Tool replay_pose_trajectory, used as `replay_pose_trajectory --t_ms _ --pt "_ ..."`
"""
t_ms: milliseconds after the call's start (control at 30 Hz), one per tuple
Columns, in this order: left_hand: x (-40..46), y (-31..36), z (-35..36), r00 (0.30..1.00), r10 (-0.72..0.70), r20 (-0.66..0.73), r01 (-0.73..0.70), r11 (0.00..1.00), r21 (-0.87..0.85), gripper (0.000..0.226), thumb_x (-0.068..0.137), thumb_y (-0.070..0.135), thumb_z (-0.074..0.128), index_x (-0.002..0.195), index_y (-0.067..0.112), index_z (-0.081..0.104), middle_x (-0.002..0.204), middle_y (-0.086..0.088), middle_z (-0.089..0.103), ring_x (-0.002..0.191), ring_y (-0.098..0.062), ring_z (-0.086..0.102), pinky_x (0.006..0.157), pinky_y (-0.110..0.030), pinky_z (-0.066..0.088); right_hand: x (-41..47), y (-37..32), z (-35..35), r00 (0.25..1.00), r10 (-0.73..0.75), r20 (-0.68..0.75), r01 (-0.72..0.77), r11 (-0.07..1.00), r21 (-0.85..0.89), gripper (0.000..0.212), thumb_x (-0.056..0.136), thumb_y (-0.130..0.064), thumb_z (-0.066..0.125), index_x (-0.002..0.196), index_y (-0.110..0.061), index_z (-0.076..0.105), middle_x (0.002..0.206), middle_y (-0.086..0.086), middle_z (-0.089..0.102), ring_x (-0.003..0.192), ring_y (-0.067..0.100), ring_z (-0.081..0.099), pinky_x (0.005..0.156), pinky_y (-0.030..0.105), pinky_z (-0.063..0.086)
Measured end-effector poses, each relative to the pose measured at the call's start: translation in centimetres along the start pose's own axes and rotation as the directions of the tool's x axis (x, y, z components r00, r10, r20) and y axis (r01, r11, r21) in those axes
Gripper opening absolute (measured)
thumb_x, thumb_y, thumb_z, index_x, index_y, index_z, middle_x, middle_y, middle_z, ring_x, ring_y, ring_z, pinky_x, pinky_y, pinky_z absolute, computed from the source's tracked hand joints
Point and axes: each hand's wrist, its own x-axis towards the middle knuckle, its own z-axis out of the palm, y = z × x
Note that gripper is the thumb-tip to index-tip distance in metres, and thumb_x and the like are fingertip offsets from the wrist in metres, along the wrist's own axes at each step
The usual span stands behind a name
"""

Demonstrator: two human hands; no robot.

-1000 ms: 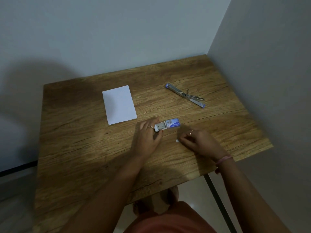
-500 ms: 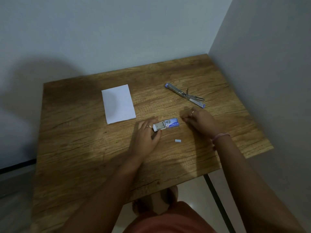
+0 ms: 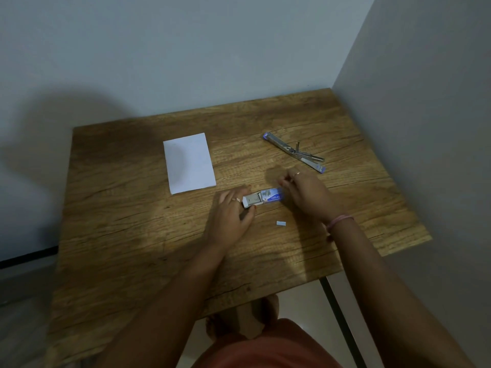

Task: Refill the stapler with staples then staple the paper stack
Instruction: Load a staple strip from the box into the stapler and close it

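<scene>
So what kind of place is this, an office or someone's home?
Hard to say, but probably a plain room corner used as a desk: a small wooden table against bare walls, with paper, an opened stapler and a staple box.

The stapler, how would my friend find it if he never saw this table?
Start at the wooden table and look to its far right side, near the wall. Beyond the right hand lies the stapler, a long thin shiny metal bar swung open flat, with blue tips at both ends. Nothing else is metal: the paper is white and flat, the staple box short.
</scene>
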Motion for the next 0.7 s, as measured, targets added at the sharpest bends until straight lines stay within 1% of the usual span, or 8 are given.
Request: replay_pose_trajectory --t_ms 67,133,233,333,467,567,633,700 --pt "0.0 0.0 0.0 1.000 -0.004 -0.006 0.004 1.000 -0.003 0.044 0.090 0.028 0.060 0.132 0.020 0.052 0.130 0.001 0.059 0.122 -0.017 0.042 0.093 -0.024 0.035 0.5 -1.5 0.3 0.993 -0.119 0.018 0.120 0.990 -0.080 0.013 0.094 -0.023 0.053 0.098 -0.013 0.061 0.099 0.003 0.054 0.091 0.016 0.051 0.078 0.031 0.039" --pt "0.0 0.0 0.0 1.000 -0.004 -0.006 0.004 1.000 0.002 0.044 0.090 0.029 0.060 0.131 0.018 0.052 0.128 0.000 0.060 0.122 -0.018 0.042 0.093 -0.027 0.038 1.0 -2.7 1.0 0.977 -0.188 0.096 0.203 0.961 -0.186 0.020 0.093 -0.028 0.052 0.103 -0.013 0.063 0.103 0.006 0.053 0.097 0.020 0.050 0.079 0.035 0.033" --pt "-0.1 0.0 -0.1 1.000 0.002 -0.001 -0.002 1.000 -0.006 0.044 0.089 0.028 0.060 0.132 0.018 0.052 0.129 0.000 0.059 0.122 -0.020 0.042 0.093 -0.027 0.036 1.6 -3.5 2.0 0.954 -0.212 0.213 0.275 0.904 -0.328 0.029 0.094 -0.032 0.049 0.113 -0.015 0.063 0.114 0.006 0.051 0.106 0.024 0.047 0.078 0.034 0.023" --pt "-0.2 0.0 -0.1 1.000 0.018 -0.017 -0.019 1.000 -0.008 0.045 0.089 0.027 0.061 0.132 0.019 0.052 0.129 0.000 0.060 0.122 -0.020 0.044 0.094 -0.026 0.036 1.6 -3.7 2.3 0.946 -0.197 0.257 0.285 0.882 -0.375 0.030 0.095 -0.032 0.049 0.118 -0.018 0.062 0.121 0.006 0.050 0.112 0.024 0.044 0.084 0.037 0.029" --pt "-0.1 0.0 0.0 1.000 -0.003 -0.007 0.003 1.000 0.003 0.046 0.090 0.028 0.060 0.134 0.018 0.051 0.131 0.000 0.060 0.123 -0.020 0.043 0.095 -0.026 0.035 1.0 -3.3 1.4 0.971 -0.175 0.162 0.205 0.960 -0.191 0.022 0.093 -0.026 0.055 0.104 -0.012 0.068 0.112 0.006 0.056 0.107 0.023 0.050 0.088 0.038 0.034" --pt "-0.1 0.1 0.0 1.000 -0.016 -0.009 0.016 1.000 0.006 0.047 0.091 0.030 0.060 0.136 0.021 0.050 0.131 0.001 0.060 0.123 -0.019 0.043 0.093 -0.024 0.032 0.6 -2.4 0.3 0.998 -0.049 0.035 0.049 0.999 -0.002 0.013 0.091 -0.015 0.058 0.090 -0.004 0.066 0.101 0.009 0.058 0.093 0.021 0.056 0.081 0.027 0.042" --pt "0.0 0.1 0.0 1.000 -0.023 0.001 0.023 1.000 0.008 0.050 0.091 0.031 0.059 0.138 0.022 0.046 0.134 0.001 0.058 0.125 -0.019 0.042 0.094 -0.027 0.035 0.1 -1.8 -0.2 0.997 0.069 -0.016 -0.067 0.991 0.120 0.014 0.091 -0.014 0.060 0.100 -0.007 0.067 0.104 0.005 0.057 0.092 0.014 0.056 0.077 0.015 0.044" --pt "-0.1 0.2 -0.1 0.999 -0.032 -0.010 0.032 0.999 -0.006 0.054 0.090 0.030 0.061 0.141 0.022 0.043 0.137 -0.001 0.054 0.126 -0.021 0.040 0.098 -0.031 0.036 -0.5 -0.9 -0.6 0.987 0.153 0.049 -0.160 0.965 0.208 0.031 0.087 -0.019 0.066 0.117 -0.014 0.063 0.113 -0.001 0.055 0.098 0.009 0.054 0.079 0.010 0.044"
